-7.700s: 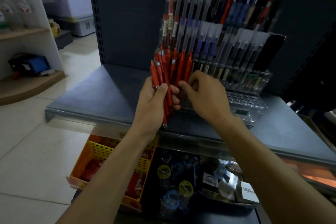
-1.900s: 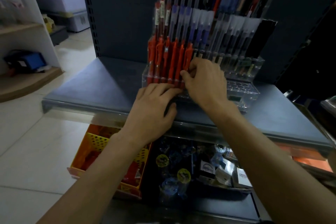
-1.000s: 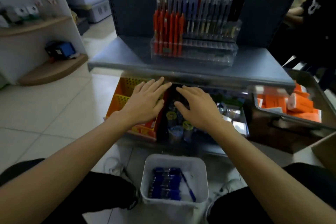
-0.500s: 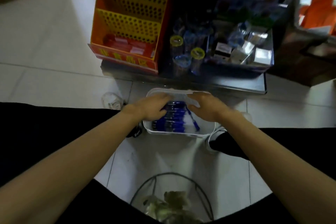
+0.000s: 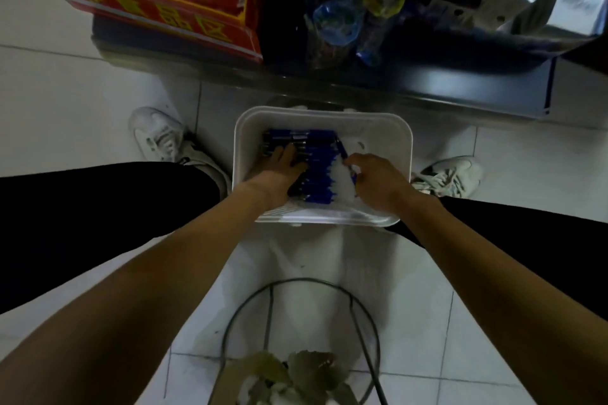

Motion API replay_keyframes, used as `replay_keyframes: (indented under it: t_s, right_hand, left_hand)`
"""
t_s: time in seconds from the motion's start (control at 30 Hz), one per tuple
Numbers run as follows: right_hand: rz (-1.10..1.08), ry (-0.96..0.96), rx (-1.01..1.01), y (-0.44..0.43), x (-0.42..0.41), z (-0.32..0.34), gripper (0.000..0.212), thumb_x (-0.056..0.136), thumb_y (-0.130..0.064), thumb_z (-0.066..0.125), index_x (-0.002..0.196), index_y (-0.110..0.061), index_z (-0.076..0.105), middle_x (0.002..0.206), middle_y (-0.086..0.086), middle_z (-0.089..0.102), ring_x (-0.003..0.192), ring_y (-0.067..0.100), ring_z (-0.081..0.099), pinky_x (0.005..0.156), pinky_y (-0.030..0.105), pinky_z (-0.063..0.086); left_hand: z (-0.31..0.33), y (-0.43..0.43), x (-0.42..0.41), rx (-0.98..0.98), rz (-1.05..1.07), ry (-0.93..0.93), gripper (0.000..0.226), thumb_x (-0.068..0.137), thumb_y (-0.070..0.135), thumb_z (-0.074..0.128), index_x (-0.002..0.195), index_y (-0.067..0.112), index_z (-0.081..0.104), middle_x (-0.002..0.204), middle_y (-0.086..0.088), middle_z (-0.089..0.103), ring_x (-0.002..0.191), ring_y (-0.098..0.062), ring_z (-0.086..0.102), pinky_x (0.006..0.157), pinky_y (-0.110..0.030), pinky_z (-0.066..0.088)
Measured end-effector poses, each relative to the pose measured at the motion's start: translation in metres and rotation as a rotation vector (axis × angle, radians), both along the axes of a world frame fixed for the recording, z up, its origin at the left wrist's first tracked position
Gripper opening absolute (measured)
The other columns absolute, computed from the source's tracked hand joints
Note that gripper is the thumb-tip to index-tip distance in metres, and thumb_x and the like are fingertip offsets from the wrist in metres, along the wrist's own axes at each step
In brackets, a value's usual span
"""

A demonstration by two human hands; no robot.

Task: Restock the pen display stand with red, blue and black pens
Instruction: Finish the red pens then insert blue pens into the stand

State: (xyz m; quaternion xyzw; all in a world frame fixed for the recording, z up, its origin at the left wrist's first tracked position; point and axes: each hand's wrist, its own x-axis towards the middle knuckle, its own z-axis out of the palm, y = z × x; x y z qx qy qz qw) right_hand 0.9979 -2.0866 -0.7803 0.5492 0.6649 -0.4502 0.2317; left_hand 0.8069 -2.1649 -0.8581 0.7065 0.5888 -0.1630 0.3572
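Both hands in the white tub [image 5: 378, 131] on the floor [image 5: 82, 108]. Left hand [image 5: 279, 171] flat on the blue pens [image 5: 317, 174], not gripping; right hand [image 5: 375, 174] pinches a stray pen [image 5: 342, 149]. Stand's out of view, so these prob. still to load; no blacks in sight.

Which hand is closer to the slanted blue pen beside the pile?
Right. The right hand has its fingertips at the slanted blue pen; the left hand lies flat on the pile of blue pens, left of it.
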Motion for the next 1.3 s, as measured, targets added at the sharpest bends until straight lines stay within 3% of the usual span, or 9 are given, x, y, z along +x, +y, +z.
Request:
replay_keyframes:
  t_s: [0.13,0.23,0.37,0.47,0.57,0.8,0.93,1.13,1.3]
  right_hand:
    - [-0.023,-0.011,-0.02,-0.003,-0.001,-0.014,0.05,0.093,-0.001,0.043,0.14,-0.021,0.047,0.147,0.009,0.045,0.128,0.028,0.047,0.107,0.032,0.038]
    - [-0.078,-0.012,-0.027,-0.005,-0.001,-0.019,0.047,0.096,-0.004,0.041,0.139,-0.021,0.048,0.146,0.008,0.047,0.123,0.029,0.051,0.096,0.025,0.039]
    - [-0.133,-0.016,-0.021,-0.007,0.0,-0.021,0.043,0.097,-0.005,0.039,0.137,-0.018,0.05,0.147,0.007,0.046,0.126,0.029,0.05,0.099,0.024,0.038]
    - [-0.14,-0.014,-0.017,-0.008,-0.001,-0.022,0.042,0.097,-0.008,0.04,0.136,-0.02,0.051,0.143,0.008,0.05,0.122,0.029,0.052,0.09,0.02,0.036]
    - [-0.137,-0.003,-0.024,-0.009,-0.002,-0.022,0.038,0.099,-0.015,0.043,0.136,-0.02,0.051,0.144,0.007,0.05,0.122,0.028,0.053,0.092,0.021,0.036]
    - [-0.29,0.001,-0.143,-0.009,-0.007,-0.008,0.037,0.102,-0.013,0.04,0.136,-0.004,0.05,0.143,0.017,0.048,0.127,0.033,0.049,0.107,0.032,0.038]
    - [-0.496,0.109,-0.112,-0.003,-0.008,-0.011,0.031,0.1,-0.017,0.046,0.123,-0.003,0.061,0.127,0.022,0.061,0.12,0.038,0.055,0.103,0.043,0.043]
    - [-0.305,0.096,-0.069,0.0,-0.013,-0.014,0.034,0.102,-0.019,0.04,0.121,0.001,0.061,0.123,0.02,0.061,0.113,0.035,0.057,0.097,0.038,0.044]
    - [-0.274,0.083,-0.077,0.001,-0.016,-0.016,0.034,0.102,-0.016,0.039,0.12,0.003,0.061,0.125,0.022,0.059,0.115,0.037,0.055,0.096,0.038,0.043]
  left_hand:
    - [0.0,0.002,0.0,0.085,-0.025,0.008,0.068,0.084,0.017,0.064,0.145,0.012,0.033,0.144,-0.017,0.033,0.124,-0.036,0.038,0.1,-0.044,0.04]
    - [0.006,0.007,0.002,0.053,0.038,-0.04,0.052,0.089,0.013,0.061,0.138,0.007,0.044,0.14,-0.017,0.042,0.119,-0.036,0.049,0.098,-0.04,0.043]
    - [0.004,0.003,0.003,0.022,0.022,-0.01,0.027,0.091,0.017,0.058,0.116,0.006,0.06,0.126,-0.014,0.054,0.116,-0.032,0.047,0.096,-0.037,0.041]
    - [0.003,-0.003,0.001,0.06,-0.021,0.024,0.033,0.089,0.021,0.059,0.121,0.012,0.058,0.129,-0.01,0.052,0.121,-0.03,0.041,0.097,-0.036,0.033]
    - [0.008,-0.001,0.002,0.037,0.009,-0.015,0.039,0.089,0.022,0.058,0.125,0.009,0.053,0.125,-0.015,0.056,0.115,-0.032,0.048,0.093,-0.034,0.037]
    - [0.013,-0.009,0.003,-0.09,0.184,-0.153,0.04,0.09,0.019,0.057,0.128,0.008,0.053,0.13,-0.018,0.053,0.112,-0.035,0.054,0.096,-0.037,0.044]
    - [0.015,-0.007,0.004,-0.166,0.19,-0.198,0.044,0.093,0.022,0.059,0.134,0.011,0.048,0.135,-0.015,0.051,0.118,-0.031,0.051,0.1,-0.033,0.041]
    - [0.014,-0.006,0.003,-0.168,0.241,-0.163,0.037,0.089,0.023,0.065,0.12,0.006,0.057,0.122,-0.014,0.056,0.106,-0.026,0.054,0.081,-0.023,0.039]
    - [0.008,-0.015,0.012,-0.113,0.232,-0.12,0.031,0.09,0.021,0.061,0.115,0.003,0.059,0.114,-0.018,0.061,0.098,-0.03,0.059,0.084,-0.037,0.051]
